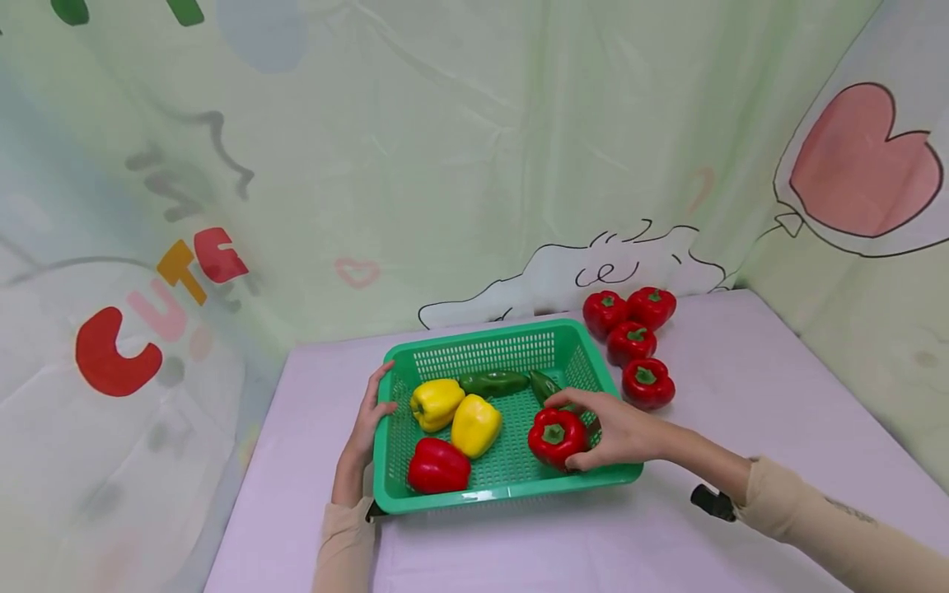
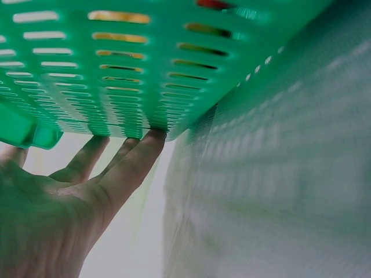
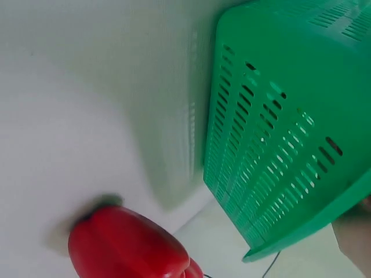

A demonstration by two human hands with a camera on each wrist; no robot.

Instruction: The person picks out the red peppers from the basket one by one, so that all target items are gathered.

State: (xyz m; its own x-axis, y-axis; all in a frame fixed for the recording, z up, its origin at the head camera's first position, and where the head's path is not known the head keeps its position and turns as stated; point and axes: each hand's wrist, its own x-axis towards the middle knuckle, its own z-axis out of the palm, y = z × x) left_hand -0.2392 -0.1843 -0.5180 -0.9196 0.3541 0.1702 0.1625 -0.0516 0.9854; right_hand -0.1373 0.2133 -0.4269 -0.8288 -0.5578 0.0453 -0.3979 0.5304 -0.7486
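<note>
A green plastic basket [image 1: 511, 492] with slotted walls stands on the table. My left hand [image 1: 365, 424] holds its left side, thumb over the rim. In the left wrist view, the fingers [image 2: 136, 165] reach up against the slotted outer wall. My right hand [image 1: 611, 428] is inside the basket's right part, gripping a red bell pepper [image 1: 556, 436] between thumb and fingers, its stem facing up. Left of it lie two yellow bell peppers [image 1: 476, 426] and another red bell pepper [image 1: 438, 466]. Along the back are a long green pepper [image 1: 493, 383] and a second green pepper [image 1: 544, 385], partly hidden by the right hand.
Several red bell peppers [image 1: 631, 343] stand in a group on the table right of the basket. One red bell pepper [image 3: 124, 243] shows beside the basket in the right wrist view. A pale cloth [image 1: 712, 387] covers the table; a printed curtain [image 1: 445, 165] hangs behind.
</note>
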